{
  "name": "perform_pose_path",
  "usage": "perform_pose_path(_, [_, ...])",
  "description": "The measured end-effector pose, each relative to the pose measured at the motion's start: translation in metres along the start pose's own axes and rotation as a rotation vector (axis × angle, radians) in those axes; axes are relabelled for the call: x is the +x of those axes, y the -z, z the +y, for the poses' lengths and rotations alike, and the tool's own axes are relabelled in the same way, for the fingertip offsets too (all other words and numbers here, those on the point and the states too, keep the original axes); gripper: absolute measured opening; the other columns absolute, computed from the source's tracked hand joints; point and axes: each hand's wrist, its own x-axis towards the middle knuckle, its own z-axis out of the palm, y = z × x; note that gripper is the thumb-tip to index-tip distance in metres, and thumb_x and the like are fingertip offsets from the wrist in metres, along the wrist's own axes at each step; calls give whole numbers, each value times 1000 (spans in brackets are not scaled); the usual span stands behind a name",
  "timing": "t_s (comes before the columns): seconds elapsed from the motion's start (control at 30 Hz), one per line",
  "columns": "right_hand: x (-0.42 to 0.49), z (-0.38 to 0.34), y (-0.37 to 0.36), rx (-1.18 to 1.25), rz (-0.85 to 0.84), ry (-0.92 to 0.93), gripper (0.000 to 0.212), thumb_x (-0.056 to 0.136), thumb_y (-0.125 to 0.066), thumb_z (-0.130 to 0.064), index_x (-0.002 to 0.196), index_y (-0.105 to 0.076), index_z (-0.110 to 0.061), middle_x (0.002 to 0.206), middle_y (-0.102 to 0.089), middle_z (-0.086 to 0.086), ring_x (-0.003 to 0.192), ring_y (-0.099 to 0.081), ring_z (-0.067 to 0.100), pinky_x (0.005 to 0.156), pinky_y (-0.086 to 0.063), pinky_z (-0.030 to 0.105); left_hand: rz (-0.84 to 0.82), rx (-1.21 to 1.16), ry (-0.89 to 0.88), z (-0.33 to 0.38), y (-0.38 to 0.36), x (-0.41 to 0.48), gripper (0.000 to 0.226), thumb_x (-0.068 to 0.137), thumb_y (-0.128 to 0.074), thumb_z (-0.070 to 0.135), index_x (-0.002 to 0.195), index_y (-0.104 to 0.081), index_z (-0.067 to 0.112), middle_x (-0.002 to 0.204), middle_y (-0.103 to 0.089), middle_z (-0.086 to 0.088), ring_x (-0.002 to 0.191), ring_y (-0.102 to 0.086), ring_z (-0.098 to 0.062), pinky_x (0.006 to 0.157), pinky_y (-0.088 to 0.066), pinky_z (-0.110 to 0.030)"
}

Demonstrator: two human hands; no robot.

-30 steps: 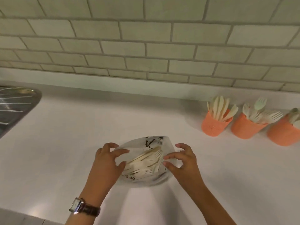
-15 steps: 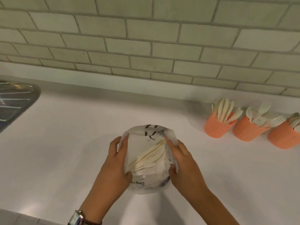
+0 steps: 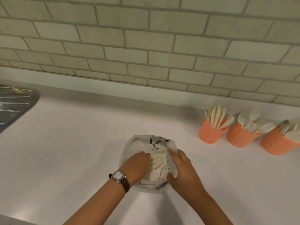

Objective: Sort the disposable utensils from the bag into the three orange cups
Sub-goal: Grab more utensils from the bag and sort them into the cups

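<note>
A translucent white plastic bag [image 3: 139, 144] with black print lies on the white counter, holding several cream disposable utensils [image 3: 158, 164]. My left hand [image 3: 135, 166] reaches into the bag's opening, its fingertips on the utensils; whether it grips any is hidden. My right hand [image 3: 181, 166] pinches the bag's right edge and holds it open. Three orange perforated cups stand at the right: the left cup [image 3: 211, 133] holds knives, the middle cup [image 3: 240, 138] forks, the right cup [image 3: 277, 143] what look like spoons.
A steel sink drainer [image 3: 15, 104] sits at the far left. A tiled wall [image 3: 146, 46] backs the white counter [image 3: 73, 151]. The counter's front edge shows at bottom left.
Both hands held the bag's sides and lifted its mouth. Now my left hand has gone inside the bag onto the utensils, while my right hand keeps the right edge.
</note>
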Motion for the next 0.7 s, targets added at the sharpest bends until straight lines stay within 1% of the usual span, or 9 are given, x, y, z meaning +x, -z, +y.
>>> perform_pose_path(0.07, [0,2,1,-34,7,13,75,81,-55,-16,146,-21,-31,141,-30,-8,128,-33,15,107,-33,26,-71,87,20,-3,-6,13,40,90,-44,4,130,-42,6,129,-45,-13,114,-51,-29,91,-43,-35])
perform_pose_path(0.13, [0,5,0,1,14,8,74,81,-55,-15,146,-22,-30,145,-27,-9,131,-33,13,108,-32,22,-110,185,13,-8,-11,21,45,85,-55,7,128,-41,5,129,-42,-13,111,-52,-30,86,-45,-36])
perform_pose_path(0.2, [-1,6,-1,68,11,0,73,81,-55,-12,145,-23,-29,146,-25,-10,131,-36,9,105,-33,18,-106,244,-18,-15,-15,26,49,84,-60,13,129,-39,7,129,-41,-11,110,-50,-29,83,-45,-36])
perform_pose_path(0.27, [-1,6,-1,111,11,4,73,81,-55,-11,145,-24,-29,146,-24,-11,129,-39,8,103,-35,18,-99,240,-44,-22,-17,27,51,85,-59,19,131,-37,9,129,-43,-11,111,-49,-29,85,-44,-36])
perform_pose_path(0.37, [-1,5,-1,119,17,25,72,81,-55,-13,145,-24,-29,144,-25,-10,126,-41,9,99,-39,19,-108,186,-30,-31,-18,24,52,85,-60,23,131,-37,13,128,-48,-10,114,-51,-28,89,-44,-37])
perform_pose_path(0.47, [-2,3,-1,113,2,38,72,82,-55,-14,145,-24,-28,145,-22,-10,129,-38,8,99,-35,14,-120,168,6,-35,-18,21,50,85,-61,33,126,-40,14,127,-49,-10,115,-49,-27,89,-42,-35])
perform_pose_path(0.57, [-3,2,0,122,-20,45,71,82,-55,-15,145,-23,-28,145,-22,-10,131,-36,7,103,-34,15,-121,140,25,-33,-16,21,48,84,-61,42,117,-45,11,123,-50,-10,113,-50,-26,85,-40,-33])
perform_pose_path(0.67, [-2,1,-1,141,-22,43,72,83,-55,-15,145,-22,-30,143,-24,-10,130,-37,8,104,-37,20,-119,114,20,-30,-12,19,35,84,-60,37,102,-42,14,120,-54,-11,108,-53,-27,74,-36,-29])
perform_pose_path(0.7, [-2,1,-1,147,-20,41,72,83,-56,-15,145,-22,-30,142,-25,-9,129,-37,8,104,-37,20,-123,100,19,-30,-12,19,35,84,-61,36,102,-40,13,118,-56,-11,106,-54,-27,72,-36,-29])
